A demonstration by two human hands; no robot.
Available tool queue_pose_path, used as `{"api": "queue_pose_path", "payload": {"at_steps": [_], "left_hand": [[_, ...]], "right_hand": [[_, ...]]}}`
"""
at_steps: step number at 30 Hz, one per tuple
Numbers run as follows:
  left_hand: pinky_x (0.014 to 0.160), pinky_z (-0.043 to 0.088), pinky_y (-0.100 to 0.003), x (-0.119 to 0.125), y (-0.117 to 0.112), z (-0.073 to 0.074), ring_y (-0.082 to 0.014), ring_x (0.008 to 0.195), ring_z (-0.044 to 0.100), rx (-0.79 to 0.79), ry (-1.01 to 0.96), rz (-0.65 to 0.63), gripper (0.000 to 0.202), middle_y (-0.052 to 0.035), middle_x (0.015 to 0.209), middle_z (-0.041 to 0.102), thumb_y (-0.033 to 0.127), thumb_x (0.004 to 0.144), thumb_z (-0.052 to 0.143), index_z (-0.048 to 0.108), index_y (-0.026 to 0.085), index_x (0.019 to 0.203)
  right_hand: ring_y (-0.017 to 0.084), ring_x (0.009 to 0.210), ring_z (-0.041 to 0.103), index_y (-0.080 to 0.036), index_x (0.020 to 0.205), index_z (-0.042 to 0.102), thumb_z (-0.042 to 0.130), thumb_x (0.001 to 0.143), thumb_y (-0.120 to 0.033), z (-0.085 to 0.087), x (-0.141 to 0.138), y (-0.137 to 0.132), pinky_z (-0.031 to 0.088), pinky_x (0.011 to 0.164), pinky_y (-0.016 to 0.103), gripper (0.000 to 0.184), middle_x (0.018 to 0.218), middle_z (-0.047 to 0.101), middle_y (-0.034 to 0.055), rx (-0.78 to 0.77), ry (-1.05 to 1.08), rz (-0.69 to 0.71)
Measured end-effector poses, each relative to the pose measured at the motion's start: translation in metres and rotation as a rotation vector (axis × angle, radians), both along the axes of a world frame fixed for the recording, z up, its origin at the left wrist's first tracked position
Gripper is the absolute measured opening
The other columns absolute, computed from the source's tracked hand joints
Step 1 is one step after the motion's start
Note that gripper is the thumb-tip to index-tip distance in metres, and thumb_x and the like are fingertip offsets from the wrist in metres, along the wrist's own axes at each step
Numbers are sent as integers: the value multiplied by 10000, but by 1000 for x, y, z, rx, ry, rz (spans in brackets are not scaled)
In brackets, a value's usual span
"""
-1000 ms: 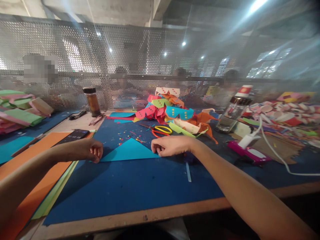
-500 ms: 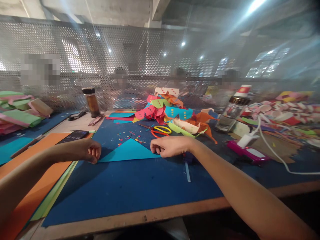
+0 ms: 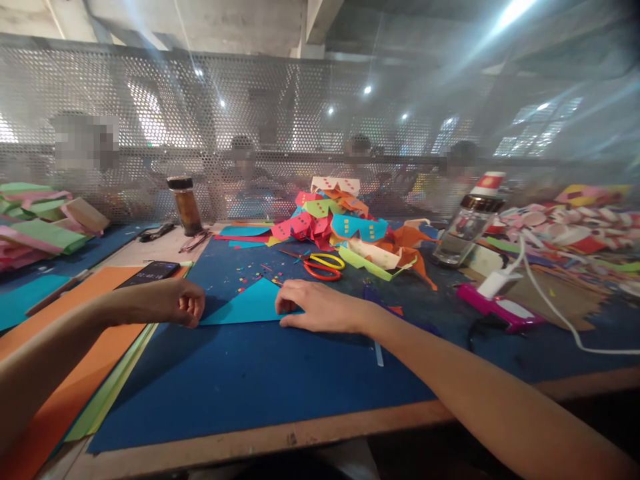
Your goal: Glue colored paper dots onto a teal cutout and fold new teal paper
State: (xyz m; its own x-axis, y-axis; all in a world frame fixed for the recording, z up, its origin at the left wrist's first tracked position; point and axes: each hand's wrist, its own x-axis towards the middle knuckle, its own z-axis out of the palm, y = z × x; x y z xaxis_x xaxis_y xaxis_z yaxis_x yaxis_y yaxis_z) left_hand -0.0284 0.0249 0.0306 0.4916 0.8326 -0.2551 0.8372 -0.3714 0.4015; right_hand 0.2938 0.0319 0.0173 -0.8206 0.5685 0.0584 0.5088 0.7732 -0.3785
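Observation:
A sheet of blue paper (image 3: 245,307), folded to a triangle, lies on the dark blue mat (image 3: 240,387) with its long edge towards me. At its left corner my left hand (image 3: 177,302) is closed, thumb and curled fingers on the paper. My right hand (image 3: 320,307) is closed too, its fingers bent and pressing on the folded edge right of the middle; it hides the right corner. Just beyond the paper lie small coloured paper bits (image 3: 250,275) and scissors (image 3: 323,265) with yellow and red handles.
Cut paper masks (image 3: 357,227) are piled at the back. Orange sheets (image 3: 95,340) and a phone (image 3: 147,273) lie at left. A dark jar (image 3: 186,207) stands behind. On the right are a glass bottle (image 3: 457,233), a purple device (image 3: 500,307) and a white cable (image 3: 560,319).
My right hand has slid left along the folded edge, from the right corner towards the middle. My left hand stays at the left corner.

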Motion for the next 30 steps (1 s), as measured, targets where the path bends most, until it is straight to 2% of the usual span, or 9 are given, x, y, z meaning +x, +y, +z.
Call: {"api": "queue_pose_path", "payload": {"at_steps": [4,8,10,13,17,30], "left_hand": [[637,392,-243,6,1,-2,-156,704,576,102,-16,24,153,36,712,651,275,811,575,687,180,768],[768,437,-276,21,0,-12,-183,848,602,224,-103,27,202,10,848,682,384,855,592,671,198,840],[779,457,-286,29,-3,-21,-181,834,611,244,-221,-43,174,-4,843,682,357,852,616,673,194,828],[732,467,-280,37,-6,-35,-169,789,615,305,-275,-132,119,-5,836,670,309,865,625,684,207,851],[716,473,-279,39,-7,-44,-164,778,628,369,-266,-173,132,-11,840,673,254,909,569,685,216,858],[689,472,-278,41,-9,-42,-155,745,622,419,-267,-196,159,-22,821,665,240,925,540,678,205,855]], "right_hand": [[183,921,579,-179,931,648,615,897,-200,0,-1,-2,418,812,297,51,997,644,68,94,-4,11],[194,927,587,-163,915,659,597,902,-202,0,-3,-7,408,814,307,75,973,658,78,197,-24,12],[193,906,585,-160,894,661,577,902,-183,-1,-4,-8,402,807,313,88,941,656,75,248,-44,13],[186,875,573,-164,863,654,553,900,-152,-1,-6,-10,393,792,314,109,909,649,65,298,-63,9],[184,857,560,-169,854,640,561,900,-168,-1,-7,-10,386,769,312,91,899,640,60,293,-79,15],[180,863,570,-184,836,600,552,867,-160,-2,-6,-9,390,760,302,61,925,647,60,177,-39,-15]]}}
